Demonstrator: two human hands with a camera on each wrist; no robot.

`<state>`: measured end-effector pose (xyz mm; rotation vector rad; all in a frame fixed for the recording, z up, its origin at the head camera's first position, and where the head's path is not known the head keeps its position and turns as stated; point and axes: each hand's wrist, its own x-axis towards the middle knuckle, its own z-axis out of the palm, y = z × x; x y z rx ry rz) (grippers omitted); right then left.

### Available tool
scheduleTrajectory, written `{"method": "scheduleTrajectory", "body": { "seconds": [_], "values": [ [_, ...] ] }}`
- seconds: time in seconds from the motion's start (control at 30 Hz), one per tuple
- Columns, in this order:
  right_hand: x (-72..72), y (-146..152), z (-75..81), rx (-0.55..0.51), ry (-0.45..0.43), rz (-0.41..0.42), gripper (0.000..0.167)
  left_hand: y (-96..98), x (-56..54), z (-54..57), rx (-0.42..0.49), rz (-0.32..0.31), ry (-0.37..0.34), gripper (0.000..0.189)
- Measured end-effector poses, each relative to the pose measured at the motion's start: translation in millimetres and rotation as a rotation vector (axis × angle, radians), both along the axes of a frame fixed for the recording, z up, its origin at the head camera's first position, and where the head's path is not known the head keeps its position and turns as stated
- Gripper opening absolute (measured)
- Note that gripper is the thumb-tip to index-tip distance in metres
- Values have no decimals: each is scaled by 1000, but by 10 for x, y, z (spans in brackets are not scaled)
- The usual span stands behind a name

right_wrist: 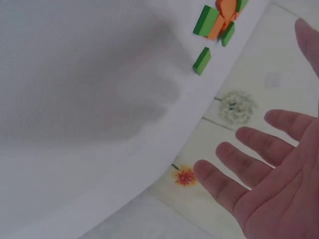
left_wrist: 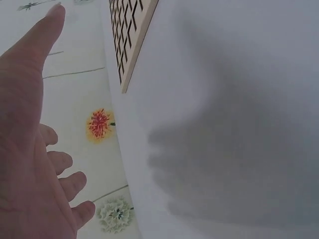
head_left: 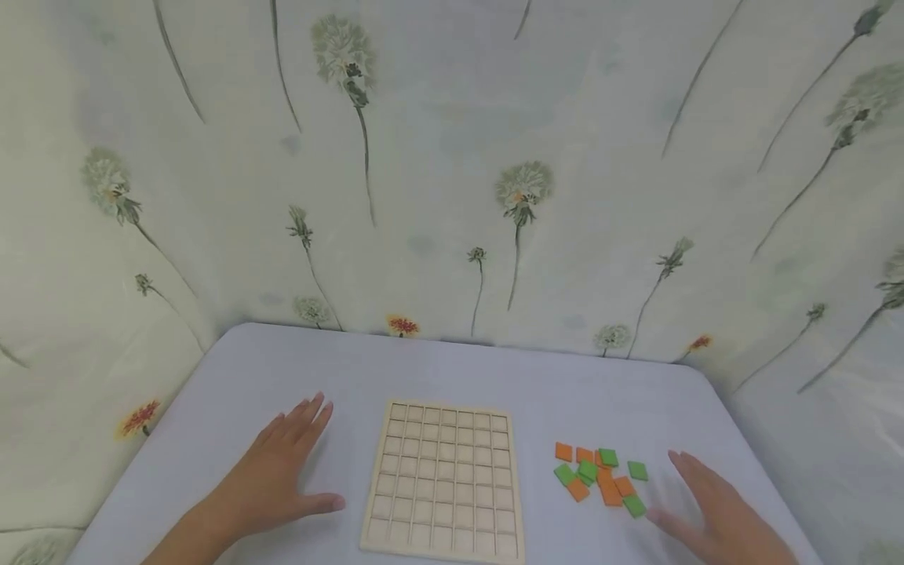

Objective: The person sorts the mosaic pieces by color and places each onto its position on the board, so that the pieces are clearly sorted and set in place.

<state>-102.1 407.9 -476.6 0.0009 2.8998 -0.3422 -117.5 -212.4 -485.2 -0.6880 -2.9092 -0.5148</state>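
A pale wooden grid board (head_left: pixel 445 482) with rows of square recesses lies on the white table, its cells bare. To its right is a loose pile of small square tiles, some orange (head_left: pixel 611 493) and some green (head_left: pixel 637 471), a few overlapping. My left hand (head_left: pixel 271 479) hovers left of the board, fingers straight and thumb spread toward it, holding nothing. On the right, my right hand (head_left: pixel 720 510) is held beside the tiles with fingers extended, its thumb tip close to a green tile (head_left: pixel 634 505). Both palms show empty in the wrist views.
The white table (head_left: pixel 297 361) has rounded far corners. Behind and around it hangs a pale cloth (head_left: pixel 438 157) printed with dandelions. In the left wrist view, the hand's shadow falls on the tabletop near the board's corner (left_wrist: pixel 127 82).
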Motion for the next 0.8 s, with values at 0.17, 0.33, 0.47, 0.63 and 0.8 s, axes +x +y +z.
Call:
{"method": "scheduleTrajectory", "body": {
  "seconds": [0.17,0.33,0.47,0.63,0.8],
  "values": [
    [-46,-36,-76,-31,12,17,116,151,34,-215,-12,-69,-7,133],
    [-88,-115,-103,-20,-37,-13,106,342,56,-333,-56,-154,-68,136],
    [-113,-245,-112,4,-37,5,91,442,82,-340,-32,-168,-167,135],
    [-173,-432,-130,44,9,112,53,507,89,-361,-21,-173,-238,132],
    [-206,-509,-188,80,21,133,33,562,69,-400,-62,-202,-239,128]
  ]
}}
